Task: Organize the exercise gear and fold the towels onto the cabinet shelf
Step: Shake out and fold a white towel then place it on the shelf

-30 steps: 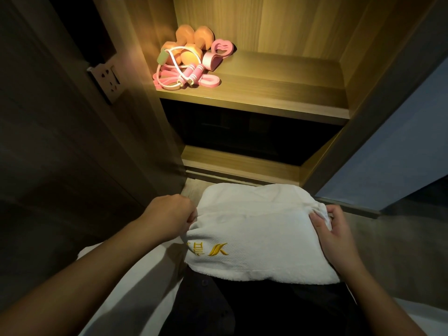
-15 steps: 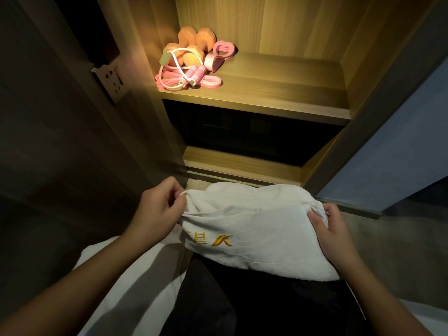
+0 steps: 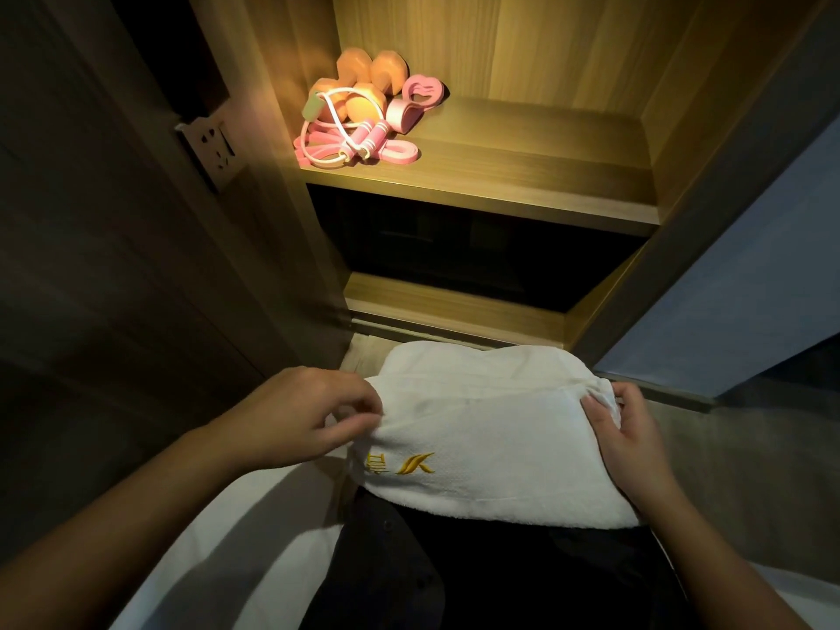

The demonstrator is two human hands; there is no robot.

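Observation:
A folded white towel (image 3: 491, 429) with a yellow embroidered logo rests over my lap, below the cabinet. My left hand (image 3: 313, 413) pinches its left edge with thumb and fingertips. My right hand (image 3: 625, 436) grips the bunched right edge. On the lit wooden cabinet shelf (image 3: 522, 175), at its back left corner, lie orange dumbbells (image 3: 363, 84), a pink skipping rope (image 3: 359, 140), a pink hand gripper (image 3: 416, 100) and a pink band (image 3: 400, 152).
More white cloth (image 3: 236, 538) lies under my left forearm. A wall socket (image 3: 211, 150) sits on the dark panel left of the cabinet. A dark lower compartment (image 3: 477, 252) opens under the shelf. A blue-grey panel (image 3: 750, 284) stands at the right.
My left hand has shifted from a closed grip at the towel's left corner to a fingertip pinch on its edge. The towel's top fold has flattened a little. My right hand stays put.

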